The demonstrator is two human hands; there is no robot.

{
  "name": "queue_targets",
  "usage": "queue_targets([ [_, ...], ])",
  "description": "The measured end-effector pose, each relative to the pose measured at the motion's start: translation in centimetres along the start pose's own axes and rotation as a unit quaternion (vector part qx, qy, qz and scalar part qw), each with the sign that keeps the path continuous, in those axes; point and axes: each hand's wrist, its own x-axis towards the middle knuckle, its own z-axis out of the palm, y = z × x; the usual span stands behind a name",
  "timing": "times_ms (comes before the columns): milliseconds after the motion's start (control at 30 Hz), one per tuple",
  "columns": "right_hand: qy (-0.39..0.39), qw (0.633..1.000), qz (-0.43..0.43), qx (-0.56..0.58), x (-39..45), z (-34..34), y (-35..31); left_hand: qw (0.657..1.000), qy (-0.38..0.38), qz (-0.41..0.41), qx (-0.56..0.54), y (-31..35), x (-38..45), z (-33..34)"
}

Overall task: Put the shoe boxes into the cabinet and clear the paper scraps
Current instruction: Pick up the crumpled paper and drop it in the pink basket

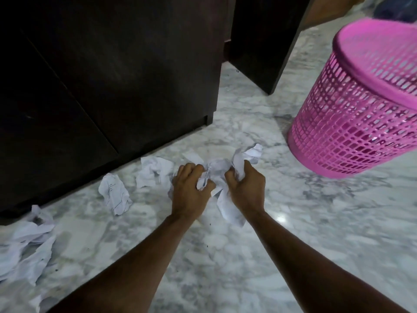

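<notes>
Fingers of your left hand are curled tight into a bundle of crumpled paper scraps, and the fingers of your right hand are clenched on the same bundle from the other side, so both hands grip it between them. One loose white sheet hangs down from the bundle between your wrists, and a torn corner sticks up past your right knuckles. You hold the bundle low over the grey-veined marble floor; whether it touches the floor cannot be told.

More scraps lie on the floor to your left. One crumpled sheet sits just beside your left hand, touching or nearly touching the bundle. Another ball with faint writing lies further left, apart from it. A bigger heap of crumpled paper fills the lower left corner, near the base of the dark wooden cabinet, whose doors are closed along the left and top of the view.

A pink plastic mesh waste basket stands on the floor to your right, well apart from your hands, its rim blurred.

No shoe boxes can be seen from the head camera.
</notes>
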Motion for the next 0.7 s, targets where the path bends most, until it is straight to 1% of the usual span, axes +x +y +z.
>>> queue_targets([
  [67,0.051,0.998,-0.004,0.025,0.9,-1.8,-1.7,0.999,0.002,0.019,-0.027,2.5,1.7,-0.6],
  [133,0.088,0.995,-0.006,0.051,2.2,-4.5,-3.8,0.997,0.010,0.056,-0.049,5.7,3.9,-1.6],
  [300,0.172,0.981,-0.038,0.085,6.5,-12.1,-8.9,0.987,0.033,0.145,-0.063,14.4,9.7,-3.5],
  [400,0.230,0.970,-0.034,0.069,9.9,-17.6,-11.1,0.977,0.051,0.197,-0.060,20.7,13.5,-3.6],
  [467,0.251,0.964,-0.018,0.091,11.9,-21.9,-12.2,0.968,0.057,0.234,-0.064,25.4,15.7,-2.9],
  [567,0.300,0.948,-0.003,0.109,14.8,-28.4,-12.5,0.962,0.056,0.260,-0.067,32.5,18.6,-0.7],
  [700,0.375,0.920,0.041,0.102,18.4,-35.1,-10.0,0.956,0.019,0.276,-0.098,40.1,20.9,3.7],
])
